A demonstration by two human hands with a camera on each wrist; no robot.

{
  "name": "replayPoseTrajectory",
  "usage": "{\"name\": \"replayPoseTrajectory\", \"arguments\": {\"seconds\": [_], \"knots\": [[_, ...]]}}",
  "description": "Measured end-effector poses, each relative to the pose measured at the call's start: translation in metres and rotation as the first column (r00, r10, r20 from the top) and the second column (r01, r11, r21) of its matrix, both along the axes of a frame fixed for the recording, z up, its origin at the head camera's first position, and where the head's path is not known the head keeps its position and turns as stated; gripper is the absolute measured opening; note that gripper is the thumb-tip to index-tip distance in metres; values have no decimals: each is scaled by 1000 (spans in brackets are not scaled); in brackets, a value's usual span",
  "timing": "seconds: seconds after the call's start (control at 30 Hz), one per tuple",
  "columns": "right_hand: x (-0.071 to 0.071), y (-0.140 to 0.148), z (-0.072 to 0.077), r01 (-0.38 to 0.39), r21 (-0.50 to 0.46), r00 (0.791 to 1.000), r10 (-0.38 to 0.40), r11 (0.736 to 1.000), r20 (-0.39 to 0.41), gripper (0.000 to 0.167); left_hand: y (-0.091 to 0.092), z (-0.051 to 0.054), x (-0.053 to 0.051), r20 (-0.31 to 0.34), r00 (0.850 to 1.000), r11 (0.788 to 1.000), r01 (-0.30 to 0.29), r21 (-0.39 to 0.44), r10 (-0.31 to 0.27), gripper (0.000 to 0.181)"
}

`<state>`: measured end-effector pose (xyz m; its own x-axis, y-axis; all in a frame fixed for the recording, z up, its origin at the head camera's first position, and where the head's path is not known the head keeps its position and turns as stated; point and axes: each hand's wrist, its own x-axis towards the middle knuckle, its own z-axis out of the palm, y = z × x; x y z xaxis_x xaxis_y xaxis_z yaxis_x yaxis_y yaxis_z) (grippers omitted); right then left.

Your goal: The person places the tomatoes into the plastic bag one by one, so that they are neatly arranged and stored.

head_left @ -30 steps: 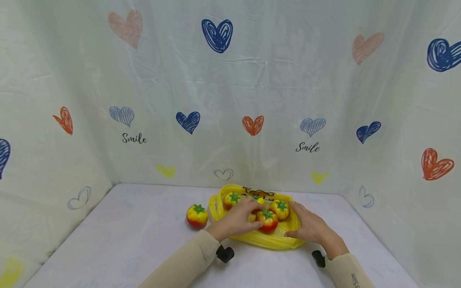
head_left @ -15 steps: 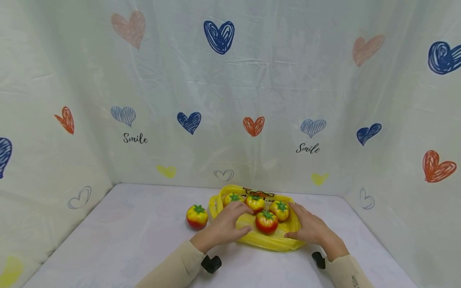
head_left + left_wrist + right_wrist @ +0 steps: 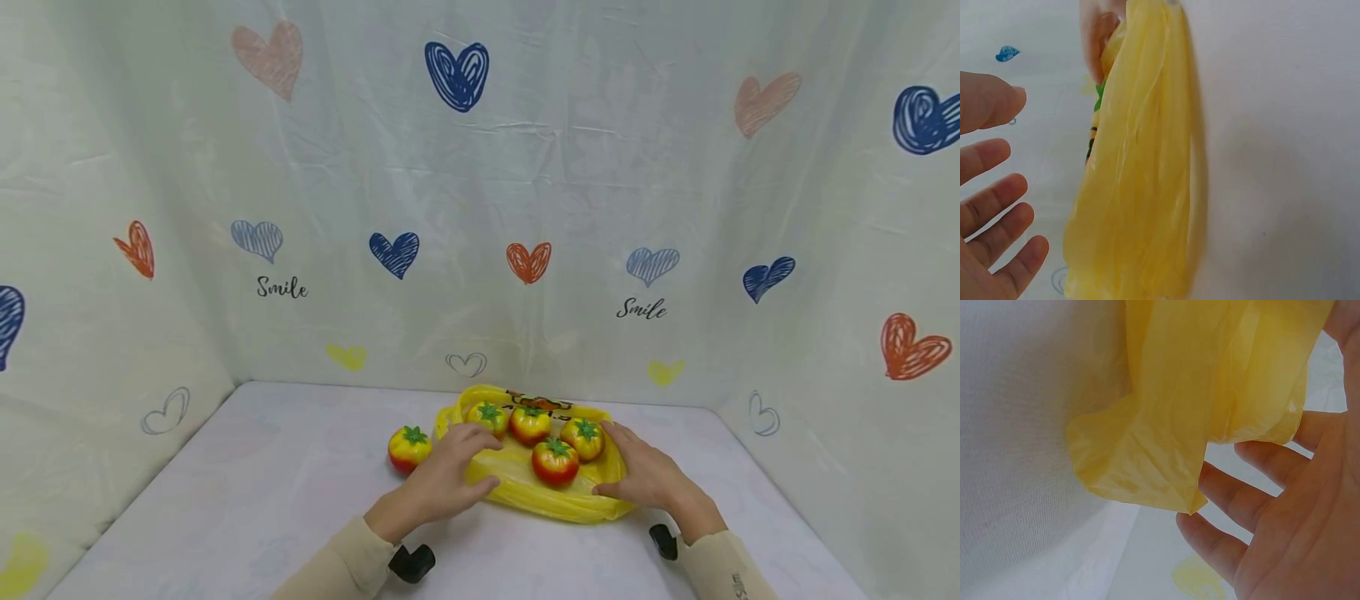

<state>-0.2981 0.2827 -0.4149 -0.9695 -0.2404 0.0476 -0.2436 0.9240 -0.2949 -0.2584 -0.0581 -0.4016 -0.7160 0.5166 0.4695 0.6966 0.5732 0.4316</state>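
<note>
A yellow plastic bag (image 3: 551, 501) lies spread on the table, its mouth upward. Inside it are several red-and-yellow toy-like tomatoes with green star-shaped tops, among them a front tomato (image 3: 555, 463) and a right tomato (image 3: 582, 439). Another tomato (image 3: 409, 448) sits outside, left of the bag, partly behind my left hand (image 3: 442, 475). That hand hovers at the bag's left edge, fingers spread and holding nothing. My right hand (image 3: 647, 472) stays at the bag's right side, thumb and fingers spread; its nearly straight fingers touch the plastic (image 3: 1166, 425) in the right wrist view.
The table (image 3: 285, 467) is covered in a pale cloth. A white curtain printed with hearts stands behind it and along both sides. Black wrist cameras (image 3: 412, 563) hang below my sleeves.
My left hand has let go of the front tomato inside the bag and moved left and toward me, past the bag's left edge. My right hand has stayed in place.
</note>
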Motion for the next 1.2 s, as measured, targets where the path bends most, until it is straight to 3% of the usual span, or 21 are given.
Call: {"name": "replayPoseTrajectory", "arguments": {"seconds": [0.23,0.77,1.2], "knots": [[-1,-3,2,-5,-4,1000,5,1000,1,107,-18,-2,3,-40,999,999,-34,24,35,36],[0,-5,5,8,0,1000,-8,1000,27,107,-54,-5,3,-57,992,990,-110,86,115,37],[2,-2,3,20,-11,999,-19,1000,30,107,-70,-9,-1,28,972,971,-236,49,235,37]]}}
